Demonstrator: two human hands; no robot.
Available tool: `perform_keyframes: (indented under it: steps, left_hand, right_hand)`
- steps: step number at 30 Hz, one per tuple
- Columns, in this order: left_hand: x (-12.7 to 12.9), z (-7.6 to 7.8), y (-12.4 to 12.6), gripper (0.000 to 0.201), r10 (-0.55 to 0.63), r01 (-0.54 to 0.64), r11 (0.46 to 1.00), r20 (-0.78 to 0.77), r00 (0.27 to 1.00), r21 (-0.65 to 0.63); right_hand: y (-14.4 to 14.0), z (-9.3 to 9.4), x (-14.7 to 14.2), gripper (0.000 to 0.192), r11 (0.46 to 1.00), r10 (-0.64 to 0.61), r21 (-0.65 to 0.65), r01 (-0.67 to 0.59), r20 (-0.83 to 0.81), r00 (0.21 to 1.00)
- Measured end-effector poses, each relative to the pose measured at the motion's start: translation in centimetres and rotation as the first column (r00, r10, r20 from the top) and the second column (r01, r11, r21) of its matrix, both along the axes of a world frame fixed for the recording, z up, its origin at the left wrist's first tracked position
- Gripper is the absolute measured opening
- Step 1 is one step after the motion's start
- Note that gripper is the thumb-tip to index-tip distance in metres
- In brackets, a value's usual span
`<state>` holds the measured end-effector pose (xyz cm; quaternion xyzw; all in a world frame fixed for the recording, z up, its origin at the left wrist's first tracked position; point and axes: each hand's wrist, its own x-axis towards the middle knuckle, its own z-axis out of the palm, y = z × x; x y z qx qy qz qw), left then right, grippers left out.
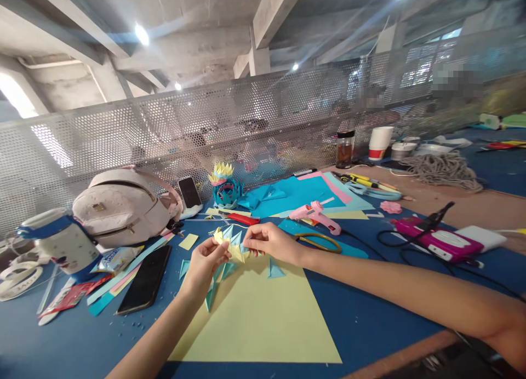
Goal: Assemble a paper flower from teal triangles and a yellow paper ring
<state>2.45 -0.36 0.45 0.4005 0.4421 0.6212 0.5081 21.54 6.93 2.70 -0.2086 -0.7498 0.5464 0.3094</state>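
Both of my hands meet over a small folded paper piece (pixel 232 246) made of yellow and light-blue triangular units. My left hand (pixel 204 265) grips it from the left and below. My right hand (pixel 269 241) pinches its right end with the fingertips. The piece hangs just above the far edge of a large pale yellow sheet (pixel 263 319) lying on the blue table (pixel 74 340). Loose blue triangular units (pixel 276 269) lie on the sheet next to my hands. A finished blue and yellow paper flower (pixel 224 186) stands farther back.
A pink glue gun (pixel 316 214), scissors (pixel 317 241), a red comb (pixel 242 219) and blue and pink sheets (pixel 304 193) lie behind my hands. A black phone (pixel 144 280), a pale backpack (pixel 123 206) and a white jug (pixel 61 241) sit left. A perforated metal screen (pixel 246 127) bounds the far side.
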Motion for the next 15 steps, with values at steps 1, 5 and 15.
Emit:
perform_keyframes:
  steps: [1,5,15]
  left_hand:
    - [0.02,-0.01,-0.03,0.029,0.0,0.0,1.0,-0.001,1.0,0.001]
    - [0.09,-0.03,-0.06,0.028,-0.007,0.007,1.0,-0.005,1.0,-0.006]
    - [-0.03,0.03,0.14,0.032,0.044,-0.043,0.999,0.039,0.998,-0.024]
  right_hand:
    - [0.03,-0.02,-0.02,0.03,1.0,0.005,-0.007,-0.005,-0.003,1.0]
    - [0.09,0.06,-0.08,0.033,0.999,0.035,-0.029,-0.035,-0.013,0.999]
    - [-0.12,0.1,0.02,0.029,1.0,0.0,0.021,0.0,0.016,1.0]
